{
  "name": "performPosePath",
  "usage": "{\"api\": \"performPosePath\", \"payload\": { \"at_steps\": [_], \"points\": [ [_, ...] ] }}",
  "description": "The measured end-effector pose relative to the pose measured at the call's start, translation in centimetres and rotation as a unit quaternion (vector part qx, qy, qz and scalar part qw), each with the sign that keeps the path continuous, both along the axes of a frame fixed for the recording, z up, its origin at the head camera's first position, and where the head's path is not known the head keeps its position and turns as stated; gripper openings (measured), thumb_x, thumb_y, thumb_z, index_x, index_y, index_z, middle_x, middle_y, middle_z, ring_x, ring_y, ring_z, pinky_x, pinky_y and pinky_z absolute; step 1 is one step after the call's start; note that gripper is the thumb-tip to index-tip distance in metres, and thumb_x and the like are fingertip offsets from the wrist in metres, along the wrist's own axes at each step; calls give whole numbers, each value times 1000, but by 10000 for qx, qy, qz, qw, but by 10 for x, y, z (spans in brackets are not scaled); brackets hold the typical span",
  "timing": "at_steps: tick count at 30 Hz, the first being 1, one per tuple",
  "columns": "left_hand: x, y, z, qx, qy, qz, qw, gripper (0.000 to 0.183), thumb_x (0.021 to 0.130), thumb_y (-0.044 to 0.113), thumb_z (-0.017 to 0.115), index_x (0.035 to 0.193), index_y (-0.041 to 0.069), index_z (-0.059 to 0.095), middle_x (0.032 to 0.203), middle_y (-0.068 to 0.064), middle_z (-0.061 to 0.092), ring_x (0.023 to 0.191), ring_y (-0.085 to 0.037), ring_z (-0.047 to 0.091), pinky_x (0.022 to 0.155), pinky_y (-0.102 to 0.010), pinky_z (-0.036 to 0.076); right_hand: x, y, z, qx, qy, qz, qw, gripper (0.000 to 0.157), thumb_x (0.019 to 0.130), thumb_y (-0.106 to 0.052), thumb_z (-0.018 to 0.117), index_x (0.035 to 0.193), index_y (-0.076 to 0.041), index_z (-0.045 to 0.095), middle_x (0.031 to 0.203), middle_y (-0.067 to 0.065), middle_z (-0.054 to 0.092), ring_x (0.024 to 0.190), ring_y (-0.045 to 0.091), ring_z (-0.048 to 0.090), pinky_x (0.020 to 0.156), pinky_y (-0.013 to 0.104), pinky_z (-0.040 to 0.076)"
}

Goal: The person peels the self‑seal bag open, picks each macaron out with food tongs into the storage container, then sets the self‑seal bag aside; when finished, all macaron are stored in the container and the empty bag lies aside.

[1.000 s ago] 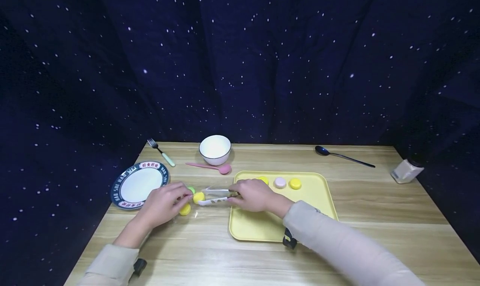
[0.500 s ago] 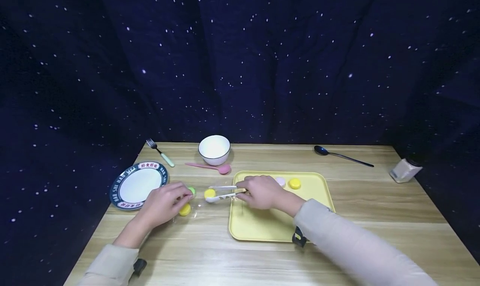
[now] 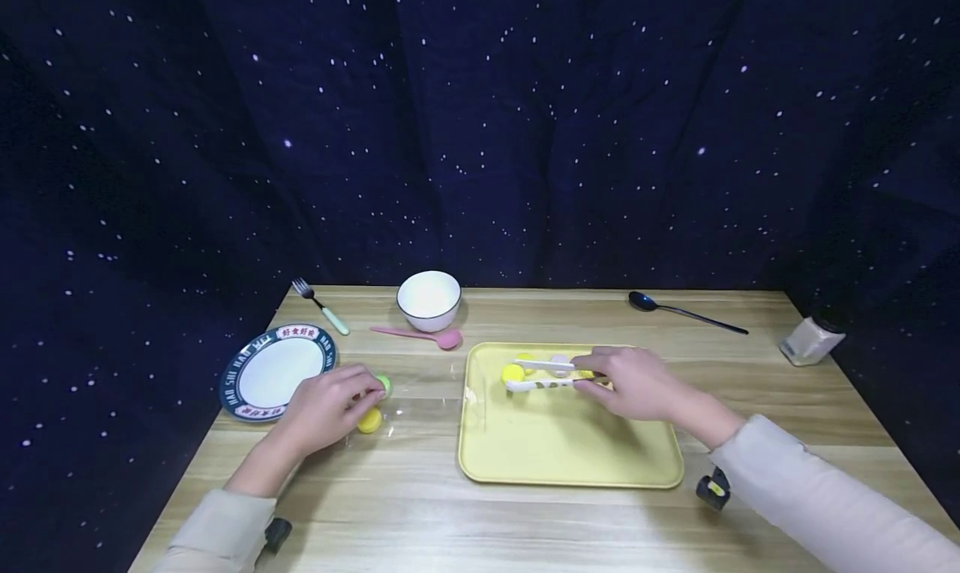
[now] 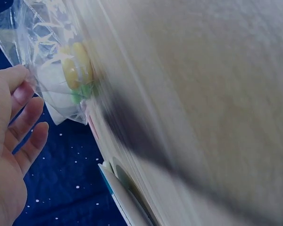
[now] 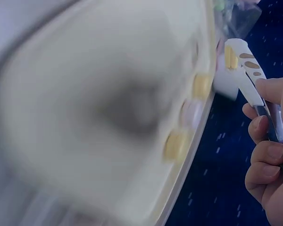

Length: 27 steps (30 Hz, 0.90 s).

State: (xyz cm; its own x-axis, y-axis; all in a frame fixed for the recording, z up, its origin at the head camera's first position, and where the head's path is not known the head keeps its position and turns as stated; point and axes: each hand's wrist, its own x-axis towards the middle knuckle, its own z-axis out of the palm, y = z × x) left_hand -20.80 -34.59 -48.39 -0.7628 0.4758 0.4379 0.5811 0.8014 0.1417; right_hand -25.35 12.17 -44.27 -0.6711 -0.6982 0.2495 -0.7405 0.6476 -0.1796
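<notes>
My right hand [image 3: 630, 381] holds white tongs [image 3: 551, 384] with brown spots. A yellow macaron [image 3: 513, 374] sits between the tong tips, over the left back part of the yellow tray [image 3: 570, 452]. The right wrist view shows a yellow macaron [image 5: 177, 145], a lilac macaron [image 5: 192, 113] and another yellow one in a row along the tray's far side. At the left, my left hand [image 3: 330, 406] pinches the edge of a clear plastic bag [image 4: 49, 47]. Inside are a yellow macaron [image 4: 77, 66] and a green macaron [image 4: 82, 92].
A blue-rimmed plate [image 3: 322, 354] lies beyond my left hand, with a fork [image 3: 322, 306] behind it. A white bowl [image 3: 429, 300] and pink spoon [image 3: 447, 339] stand mid-back. A dark spoon [image 3: 645, 303] and a jar [image 3: 812, 341] are at the right.
My right hand has carried the yellow macaron in the tongs rightward, from the bag to over the tray. The left hand has stayed at the bag.
</notes>
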Motion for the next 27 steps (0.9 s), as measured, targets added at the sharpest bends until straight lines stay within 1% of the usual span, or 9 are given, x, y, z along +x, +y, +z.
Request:
{"api": "performPosePath", "payload": {
  "at_steps": [4,9,12,15,19,21,23,25,27],
  "points": [
    [0,0,0,-4,25,-15,10000,10,83,25,75,92,24,71,90,16,64,76,-1,58,60,-26,50,9,36,-2,69,-85,-166,9998,35,91,-38,63,116,-13,68,82,-13,57,57,-2,43,53,21,40],
    [0,1,1,-55,0,49,10000,9,83,25,75,92,25,71,89,18,62,76,0,57,60,-27,50,18,69,-4,137,-242,-387,9989,33,89,-35,67,113,-13,69,82,-12,58,55,-3,41,48,19,37],
    [0,1,1,-75,-22,74,9999,9,83,25,74,91,25,71,89,18,62,76,1,57,60,-27,50,19,81,-7,137,-230,-501,9984,32,87,-33,70,111,-12,70,90,-6,65,57,-4,44,51,20,40],
    [0,1,1,-76,-21,79,9999,8,84,25,74,91,25,71,89,18,62,76,1,57,60,-27,50,20,87,-8,194,-239,-606,9977,31,87,-32,70,110,-11,71,98,0,68,58,-3,45,51,21,40],
    [0,2,1,-79,-20,77,9999,8,84,25,74,91,25,71,90,17,63,77,1,57,60,-27,50,21,89,-8,337,-329,-726,9962,31,87,-34,70,110,-12,71,97,0,68,58,-1,46,48,21,39],
    [0,2,1,-78,-19,79,9999,8,84,26,74,91,25,71,90,17,63,77,1,57,61,-27,50,21,90,-8,403,-298,-795,9956,33,87,-36,69,110,-13,71,100,2,68,64,2,54,52,25,45],
    [0,1,1,-80,-30,83,9999,8,84,26,74,92,25,71,91,17,63,78,1,57,62,-27,50,21,91,-7,441,-281,-867,9949,35,87,-38,69,111,-13,71,104,4,69,75,10,63,61,33,52],
    [0,1,1,-82,-32,85,9999,9,84,26,74,92,25,71,91,17,63,78,0,58,62,-27,50,21,93,-5,478,-292,-932,9941,38,87,-41,67,112,-12,70,108,7,69,88,19,66,71,42,54],
    [1,1,1,-79,-22,76,9999,9,84,27,74,92,25,71,91,16,64,78,-1,58,62,-28,51,21,95,-2,499,-358,-971,9934,41,87,-43,67,112,-11,70,109,8,69,94,25,66,76,47,53]
  ]
}}
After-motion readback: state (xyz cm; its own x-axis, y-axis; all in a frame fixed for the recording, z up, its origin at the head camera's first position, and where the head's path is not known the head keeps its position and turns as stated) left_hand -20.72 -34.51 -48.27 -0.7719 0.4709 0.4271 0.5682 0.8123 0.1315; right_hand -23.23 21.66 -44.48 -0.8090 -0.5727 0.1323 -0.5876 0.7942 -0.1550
